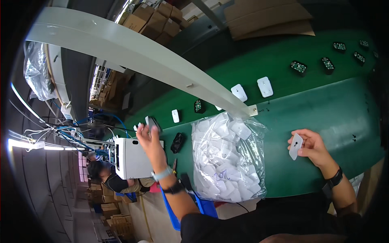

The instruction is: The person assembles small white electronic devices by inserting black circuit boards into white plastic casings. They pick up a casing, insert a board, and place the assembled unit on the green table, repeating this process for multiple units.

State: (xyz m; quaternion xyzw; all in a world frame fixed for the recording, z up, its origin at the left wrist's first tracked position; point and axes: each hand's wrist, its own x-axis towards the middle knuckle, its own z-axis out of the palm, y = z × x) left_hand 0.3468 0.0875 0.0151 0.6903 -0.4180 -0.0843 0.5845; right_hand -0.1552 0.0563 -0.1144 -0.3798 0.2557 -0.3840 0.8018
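My right hand [314, 149], over the green tabletop, pinches a white plastic cover [296, 146] with a dark mark or small part at its middle. My left hand [150, 143] is stretched out at the far left, its fingers apart. Just beyond its fingertips is a dark casing with a white edge [154, 122]; whether they touch it I cannot tell. Between my hands lies a large clear plastic bag [227, 162] full of white plastic covers.
A green conveyor belt [279, 83] carries white covers [265, 87] and black casings with circuit boards [298, 68]. A pale metal beam [162, 65] crosses above it. Beside my left arm are a white machine [131, 158], pliers [175, 166] and a blue bin [208, 207]. A person [115, 180] sits beyond.
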